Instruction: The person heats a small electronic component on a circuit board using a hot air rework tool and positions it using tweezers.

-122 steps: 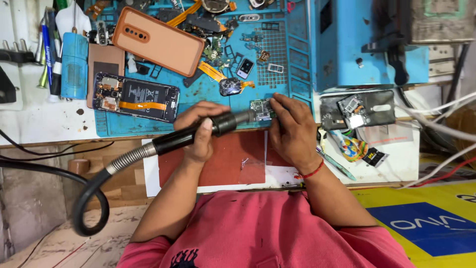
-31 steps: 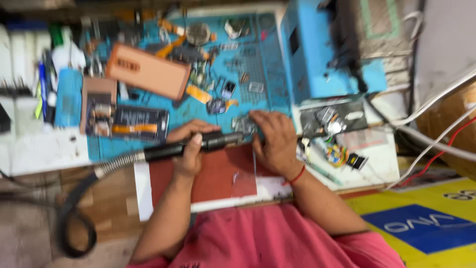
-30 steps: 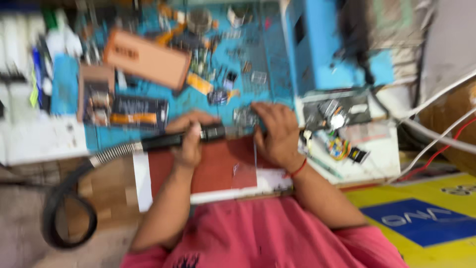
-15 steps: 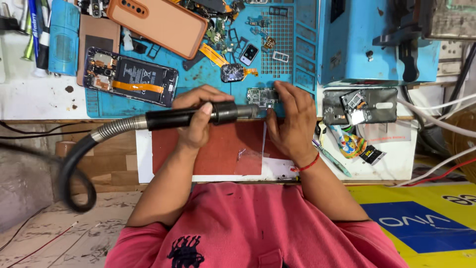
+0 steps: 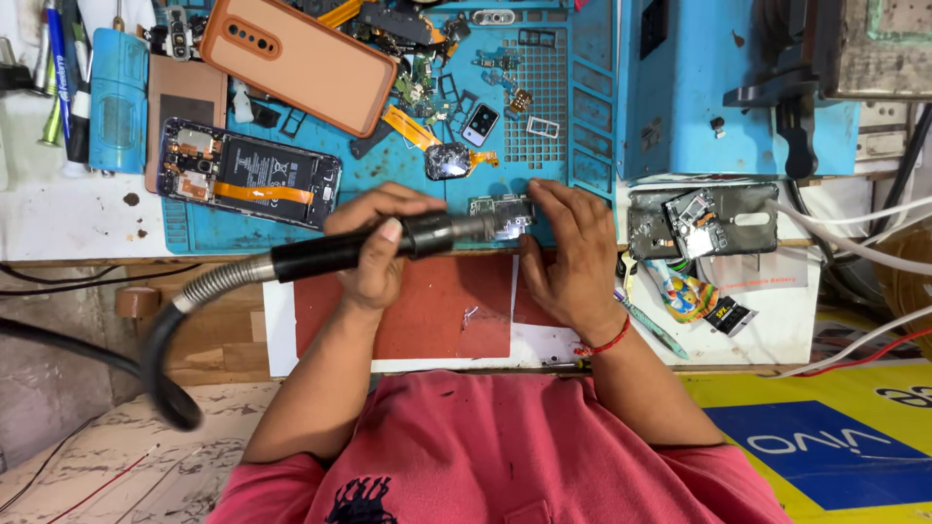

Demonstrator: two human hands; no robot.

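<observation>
My left hand (image 5: pixel 374 254) is clenched around the black hot-air handpiece (image 5: pixel 359 250), its nozzle lying level and aimed at the small circuit board (image 5: pixel 503 213) on the blue work mat (image 5: pixel 388 189), just in front of the red pad (image 5: pixel 427 311). My right hand (image 5: pixel 573 257) pins that board by its right edge, fingers pressed down flat. For a clean result I judge the nozzle should stay near the board without touching, and the pinning fingertips should stay clear of the airflow.

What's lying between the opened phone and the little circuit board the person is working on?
In the head view, the left hand gripping the black hot-air handle lies between the opened phone and the circuit board.
</observation>
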